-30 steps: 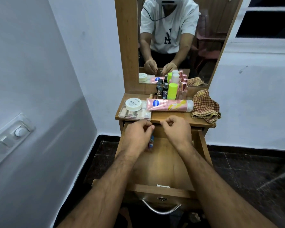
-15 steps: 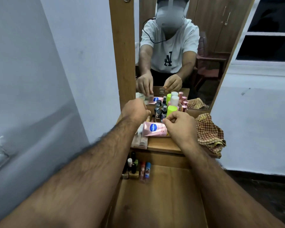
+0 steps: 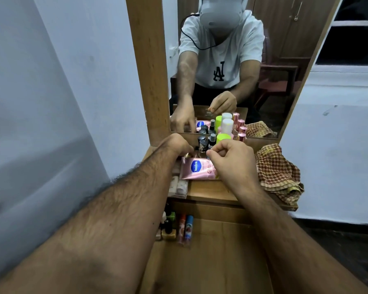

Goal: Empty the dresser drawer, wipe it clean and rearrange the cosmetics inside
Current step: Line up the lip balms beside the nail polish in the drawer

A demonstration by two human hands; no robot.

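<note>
Reaching forward over the open drawer (image 3: 210, 262), both forearms extend side by side toward the dresser's bench (image 3: 208, 190). The left hand (image 3: 174, 144) is turned knuckles-up with its fingers bent down among the small dark-capped bottles (image 3: 203, 143) at the foot of the mirror (image 3: 232, 60); whether its grip encloses anything cannot be told, as the fingertips are hidden. The right hand (image 3: 229, 160) hovers above the pink Vaseline tube (image 3: 197, 168), fingers curled and thumb meeting the forefinger in a closed pinch; what it pinches, if anything, is too small to make out. The tube lies flat on the bench, in front of a lime-green bottle (image 3: 223, 137) and pink-capped bottles (image 3: 241, 132). A checked cloth (image 3: 278, 172) is bunched at the right end of the bench. Inside the drawer, nail-polish bottles (image 3: 168, 227) and two lip-balm sticks (image 3: 185, 229) are grouped in the far left corner.
</note>
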